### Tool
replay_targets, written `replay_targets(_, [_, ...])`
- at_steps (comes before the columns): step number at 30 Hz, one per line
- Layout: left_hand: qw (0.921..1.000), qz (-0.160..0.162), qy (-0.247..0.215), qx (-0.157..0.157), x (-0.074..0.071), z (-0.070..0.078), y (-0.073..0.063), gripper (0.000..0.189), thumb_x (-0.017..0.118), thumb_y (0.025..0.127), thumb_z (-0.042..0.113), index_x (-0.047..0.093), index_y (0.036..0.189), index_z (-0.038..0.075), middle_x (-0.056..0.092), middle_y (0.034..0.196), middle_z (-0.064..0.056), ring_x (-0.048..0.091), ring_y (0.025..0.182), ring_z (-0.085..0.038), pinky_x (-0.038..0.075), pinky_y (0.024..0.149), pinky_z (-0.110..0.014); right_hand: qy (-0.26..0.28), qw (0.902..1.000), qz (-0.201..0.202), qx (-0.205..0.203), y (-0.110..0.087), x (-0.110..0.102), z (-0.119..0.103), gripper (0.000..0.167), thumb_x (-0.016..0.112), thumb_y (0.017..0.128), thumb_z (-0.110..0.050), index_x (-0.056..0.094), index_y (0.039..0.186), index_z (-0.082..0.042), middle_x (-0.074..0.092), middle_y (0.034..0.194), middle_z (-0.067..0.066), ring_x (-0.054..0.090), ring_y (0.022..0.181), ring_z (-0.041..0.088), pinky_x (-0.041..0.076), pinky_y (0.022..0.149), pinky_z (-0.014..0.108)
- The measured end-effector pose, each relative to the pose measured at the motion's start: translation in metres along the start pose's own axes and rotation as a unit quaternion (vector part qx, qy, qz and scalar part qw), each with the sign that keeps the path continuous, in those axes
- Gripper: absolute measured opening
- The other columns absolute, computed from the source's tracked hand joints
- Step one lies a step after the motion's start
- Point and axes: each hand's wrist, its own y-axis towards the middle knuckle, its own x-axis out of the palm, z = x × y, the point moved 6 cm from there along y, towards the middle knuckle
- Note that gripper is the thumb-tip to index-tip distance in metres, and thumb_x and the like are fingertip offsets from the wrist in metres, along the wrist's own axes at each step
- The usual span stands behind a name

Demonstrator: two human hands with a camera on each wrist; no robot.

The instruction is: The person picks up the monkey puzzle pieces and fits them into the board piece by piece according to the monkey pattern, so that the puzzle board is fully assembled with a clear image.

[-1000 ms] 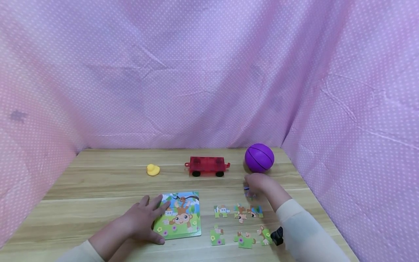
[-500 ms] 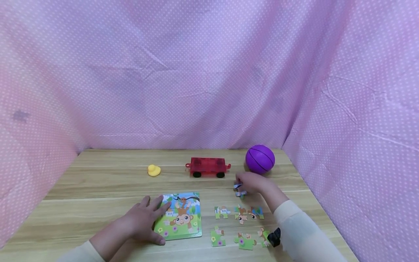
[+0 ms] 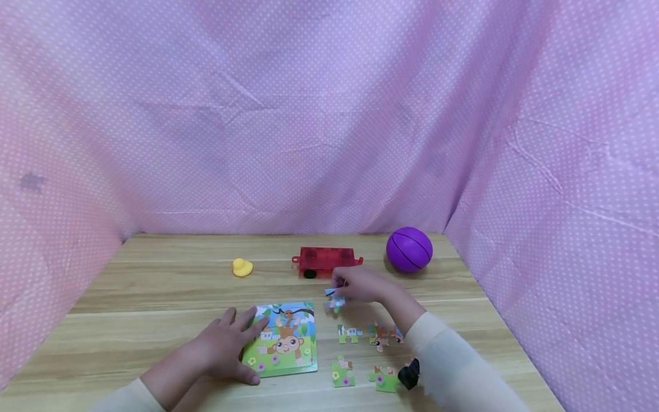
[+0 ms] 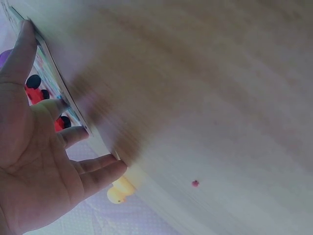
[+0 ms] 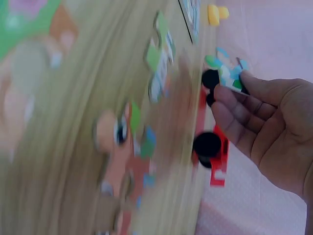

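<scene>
My left hand [image 3: 223, 349] lies with spread fingers over the left edge of a square monkey picture puzzle board [image 3: 288, 363], thumb at its lower corner. In the left wrist view, the fingertips [image 4: 117, 166] reach along the board's side. My right hand [image 3: 362, 285] pinches a blue and green jigsaw piece [image 5: 229, 73] between thumb and fingers, above the table just right of the board's upper corner. Beneath it lie loose jigsaw pieces: one with a house [image 3: 348, 334], joined monkey-face ones [image 3: 382, 339], and green flowered ones [image 3: 342, 375] nearer the front. The right sleeve hides some pieces.
Along the back stand a yellow toy duck [image 3: 242, 267], a red toy wagon [image 3: 324, 258] and a purple ball [image 3: 409, 250]. The right hand overlaps the wagon's lower right in the head view. Pink dotted cloth [image 3: 288, 143] hangs behind the wooden table and at its sides.
My right hand has moved left with the jigsaw piece, from in front of the ball to in front of the wagon. The left hand has stayed on the board.
</scene>
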Motion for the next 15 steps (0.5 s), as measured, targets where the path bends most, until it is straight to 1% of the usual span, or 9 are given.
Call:
replay_targets(3, [1.0000,0.001,-0.002,0.001,0.000,0.000,0.000,0.113,0.065,0.061,0.083,0.033,0.154,0.028,0.025,0.162,-0.012,0.024,0.140,-0.056,0.030,0.106,-0.070,0.058,0.9982,-0.017,-0.004,0.007,0.011,-0.013,0.004,0.065,0.095,-0.017,0.061,0.095,-0.016,0.065,0.088,-0.003,0.070,0.076,0.024,0.058,0.067,0.034])
replay_targets(5, [1.0000,0.002,-0.003,0.000,0.000,0.000,0.000,0.113,0.065,0.060,0.083,0.033,0.154,0.028,0.025,0.162,-0.012,0.023,0.140,-0.056,0.030,0.106,-0.070,0.067,0.9975,-0.020,-0.008,0.013,0.017,-0.021,0.004,0.065,0.095,-0.016,0.061,0.095,-0.015,0.065,0.087,-0.003,0.069,0.077,0.024,0.058,0.068,0.034])
replay_targets(7, [1.0000,0.002,-0.003,0.000,0.000,0.000,0.000,0.113,0.065,0.060,0.084,0.033,0.154,0.028,0.025,0.162,-0.012,0.023,0.140,-0.056,0.030,0.106,-0.070,0.052,0.9985,-0.017,-0.009,0.018,0.022,-0.028,0.004,0.066,0.094,-0.018,0.062,0.094,-0.018,0.065,0.085,-0.005,0.067,0.076,0.018,0.056,0.069,0.029])
replay_targets(10, [1.0000,0.000,-0.004,-0.001,0.000,0.000,0.000,0.113,0.065,0.061,0.083,0.033,0.154,0.028,0.025,0.162,-0.012,0.023,0.140,-0.057,0.029,0.106,-0.071,0.020,0.9997,-0.012,-0.012,0.026,0.031,-0.035,0.006,0.068,0.094,-0.021,0.062,0.094,-0.021,0.063,0.084,-0.008,0.059,0.075,0.009,0.051,0.068,0.023])
replay_targets(13, [1.0000,-0.001,-0.004,0.000,0.000,0.000,0.000,0.113,0.065,0.061,0.083,0.033,0.154,0.028,0.025,0.162,-0.012,0.023,0.140,-0.057,0.029,0.106,-0.070,0.007,0.9999,-0.015,-0.005,0.032,0.041,-0.039,0.006,0.069,0.093,-0.021,0.063,0.094,-0.021,0.061,0.084,-0.009,0.054,0.076,0.006,0.048,0.068,0.022])
replay_targets(15, [1.0000,0.000,-0.003,0.000,0.000,0.000,0.000,0.112,0.065,0.061,0.083,0.033,0.154,0.029,0.025,0.162,-0.012,0.023,0.139,-0.057,0.029,0.106,-0.070,-0.014,0.9998,-0.016,0.003,0.035,0.047,-0.041,0.006,0.068,0.093,-0.024,0.063,0.093,-0.022,0.060,0.084,-0.010,0.053,0.075,0.007,0.047,0.067,0.023])
